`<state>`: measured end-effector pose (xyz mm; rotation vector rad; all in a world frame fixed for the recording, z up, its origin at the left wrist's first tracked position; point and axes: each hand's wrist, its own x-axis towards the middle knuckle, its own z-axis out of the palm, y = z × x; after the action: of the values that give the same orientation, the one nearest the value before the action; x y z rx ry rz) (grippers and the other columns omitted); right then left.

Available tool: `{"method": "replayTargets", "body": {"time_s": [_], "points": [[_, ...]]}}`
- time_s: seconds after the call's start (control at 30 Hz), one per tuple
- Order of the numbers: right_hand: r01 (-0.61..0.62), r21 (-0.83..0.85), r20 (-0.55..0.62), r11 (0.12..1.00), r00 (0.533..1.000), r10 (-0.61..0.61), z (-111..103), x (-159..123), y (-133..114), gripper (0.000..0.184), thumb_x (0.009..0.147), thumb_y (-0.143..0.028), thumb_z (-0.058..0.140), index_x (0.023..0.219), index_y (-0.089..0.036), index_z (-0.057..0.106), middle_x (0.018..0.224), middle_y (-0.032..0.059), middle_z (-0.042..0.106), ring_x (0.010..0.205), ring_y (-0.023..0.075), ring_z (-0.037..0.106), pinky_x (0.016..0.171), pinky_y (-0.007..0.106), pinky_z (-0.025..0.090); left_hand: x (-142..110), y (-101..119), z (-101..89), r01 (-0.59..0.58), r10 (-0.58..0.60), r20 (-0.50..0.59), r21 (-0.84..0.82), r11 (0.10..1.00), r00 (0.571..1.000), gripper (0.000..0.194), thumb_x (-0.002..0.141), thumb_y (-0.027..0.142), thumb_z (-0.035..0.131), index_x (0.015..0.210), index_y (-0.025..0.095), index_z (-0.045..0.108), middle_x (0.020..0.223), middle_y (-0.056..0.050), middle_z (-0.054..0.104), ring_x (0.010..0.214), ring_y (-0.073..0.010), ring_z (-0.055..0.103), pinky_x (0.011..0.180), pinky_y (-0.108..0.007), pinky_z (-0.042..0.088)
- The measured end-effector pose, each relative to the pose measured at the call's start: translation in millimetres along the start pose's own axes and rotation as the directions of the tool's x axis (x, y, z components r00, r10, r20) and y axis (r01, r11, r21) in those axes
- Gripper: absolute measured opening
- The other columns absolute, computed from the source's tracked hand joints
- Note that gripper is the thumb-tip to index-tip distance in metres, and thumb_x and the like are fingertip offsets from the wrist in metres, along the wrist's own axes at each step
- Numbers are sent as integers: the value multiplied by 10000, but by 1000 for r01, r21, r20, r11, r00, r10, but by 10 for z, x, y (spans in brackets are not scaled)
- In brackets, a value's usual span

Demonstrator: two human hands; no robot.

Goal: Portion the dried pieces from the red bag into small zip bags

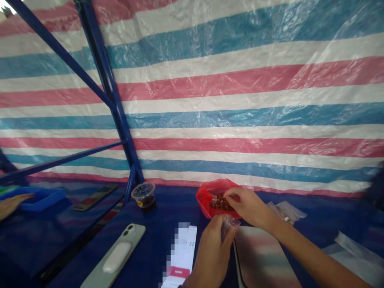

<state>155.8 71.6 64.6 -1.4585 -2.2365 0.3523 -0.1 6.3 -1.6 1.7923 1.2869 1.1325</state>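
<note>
My left hand (214, 250) is closed on a small clear plastic bag (231, 221), held just in front of an opened red plastic bag (205, 200). Small reddish-brown pieces (221, 203) lie inside the red bag. Over its right side, my right hand (250, 206) reaches in with thumb and forefinger pinched together at the edge of the pieces. Whatever sits between those fingertips is too small to make out. Below the hands lies a flat silver device (264, 256) with rounded corners. Several small zip bags (289, 212) rest just beyond my right wrist.
A lit phone (183, 252), a pale phone (136, 236) with a white earbud case (117, 257), and a lidded cup (145, 198) of dark liquid stand left. At far left, another person's hand (13, 206) is by a blue tray (45, 200). Clear plastic (357, 256) lies right.
</note>
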Motion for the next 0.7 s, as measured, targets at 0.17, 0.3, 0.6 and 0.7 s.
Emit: {"method": "replayTargets", "body": {"time_s": [0.17, 0.3, 0.6, 0.7], "points": [[55, -175, 95, 983, 995, -39, 395, 703, 26, 239, 876, -120, 649, 1060, -165, 794, 1160, 144, 809, 1088, 288, 737, 924, 337, 530, 71, -66, 46, 56, -56, -17, -31, 998, 998, 214, 1023, 369, 550, 1091, 223, 693, 1124, -95, 763, 1023, -278, 711, 899, -382, 527], [125, -245, 144, 961, 985, -92, 604, 769, 111, 317, 855, -90, 660, 1143, -143, 779, 1227, 174, 788, 1137, 295, 725, 954, 340, 522, 78, -113, 40, 55, -55, -15, 11, 998, 998, 227, 1030, 359, 539, 1126, 212, 683, 1161, -111, 739, 1072, -282, 686, 939, -391, 512], [307, -365, 223, 879, 946, -237, 222, 662, 169, 260, 877, -52, 633, 1068, -161, 771, 1159, 142, 804, 1105, 289, 734, 949, 330, 499, 111, -229, 61, 78, -73, -72, 79, 994, 995, 296, 1013, 364, 558, 1222, 186, 668, 1285, -150, 653, 1141, -311, 653, 992, -424, 507], [322, -442, 259, 837, 939, -225, 126, 608, 214, 238, 848, 20, 626, 892, -143, 794, 1022, 187, 822, 1053, 331, 753, 977, 382, 488, 120, -215, 84, 130, -122, -66, 128, 983, 990, 301, 998, 407, 565, 1144, 183, 702, 1218, -153, 656, 1076, -329, 661, 962, -447, 517]]}}
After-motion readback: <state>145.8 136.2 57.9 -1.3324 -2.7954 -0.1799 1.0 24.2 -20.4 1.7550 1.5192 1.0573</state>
